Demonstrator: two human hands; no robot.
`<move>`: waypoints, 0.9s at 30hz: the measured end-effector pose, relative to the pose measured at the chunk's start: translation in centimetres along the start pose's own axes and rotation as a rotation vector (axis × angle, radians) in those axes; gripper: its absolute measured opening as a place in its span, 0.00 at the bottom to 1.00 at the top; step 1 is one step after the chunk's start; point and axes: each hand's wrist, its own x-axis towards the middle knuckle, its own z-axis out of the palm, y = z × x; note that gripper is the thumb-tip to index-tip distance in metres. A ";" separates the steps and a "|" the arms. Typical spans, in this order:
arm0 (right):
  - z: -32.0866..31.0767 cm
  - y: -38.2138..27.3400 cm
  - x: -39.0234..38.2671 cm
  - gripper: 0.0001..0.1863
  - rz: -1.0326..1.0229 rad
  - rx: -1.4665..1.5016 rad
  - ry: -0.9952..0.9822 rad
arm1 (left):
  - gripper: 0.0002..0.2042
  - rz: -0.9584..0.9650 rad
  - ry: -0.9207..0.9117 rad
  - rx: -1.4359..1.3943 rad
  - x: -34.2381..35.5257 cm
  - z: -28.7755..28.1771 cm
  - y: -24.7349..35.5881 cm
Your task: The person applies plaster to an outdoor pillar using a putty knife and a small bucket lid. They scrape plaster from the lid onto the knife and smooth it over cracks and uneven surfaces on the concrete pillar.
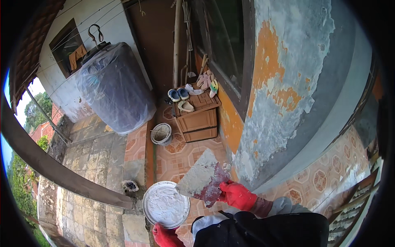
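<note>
My right hand (239, 196), in a red glove, grips the edge of a flat, angular board (201, 173). Pale dried plaster coats much of its face, and a dark red patch shows near the fingers. To its left is a round white bucket (145, 210), with smooth white paste (166, 203) inside. The board's left corner reaches over or close to the bucket's rim; contact cannot be made out. At the near rim of the bucket, my left hand (166, 236), also red-gloved, is closed on the edge, its fingers partly hidden.
A wall with peeling orange and grey patches (284, 94) rises to the right. Ahead stand a brown cabinet (200, 123) with shoes on top, a smaller dirty bucket (161, 134) and a large plastic-wrapped object (117, 88). A curved beam (61, 177) crosses at left.
</note>
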 end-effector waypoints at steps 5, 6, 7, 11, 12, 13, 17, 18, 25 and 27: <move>12.1 -0.6 15.0 0.16 0.041 -0.038 -0.120 | 0.18 0.100 -0.137 0.192 19.6 0.2 2.7; 13.5 -0.4 19.1 0.16 -0.039 0.032 -0.171 | 0.18 -0.196 -0.066 -0.690 25.5 3.2 0.0; 13.8 0.3 22.5 0.16 -0.053 0.066 -0.135 | 0.15 -0.228 -0.097 -0.675 30.7 4.4 -2.5; 18.8 2.3 32.5 0.12 -0.064 0.217 0.094 | 0.12 -0.311 -0.199 -0.601 44.5 8.8 1.8; 20.5 2.4 34.5 0.13 -0.105 0.204 0.173 | 0.12 -0.331 -0.253 -0.608 47.9 9.8 3.0; 22.0 2.0 36.4 0.13 -0.144 0.186 0.254 | 0.11 -0.353 -0.305 -0.618 50.9 11.1 4.1; 24.1 -0.8 43.8 0.12 -0.283 0.264 0.425 | 0.11 -0.402 -0.418 -0.487 61.6 18.2 6.3; 23.8 -1.4 45.6 0.11 -0.339 0.218 0.395 | 0.12 -0.401 -0.461 -0.449 63.6 19.9 7.0; 28.7 -9.3 56.9 0.07 -0.300 -0.099 0.821 | 0.12 -0.363 -0.684 -0.521 76.0 32.8 9.1; 25.0 -9.2 61.0 0.11 -0.405 0.081 0.716 | 0.12 -0.309 -0.756 -0.535 79.2 36.4 10.8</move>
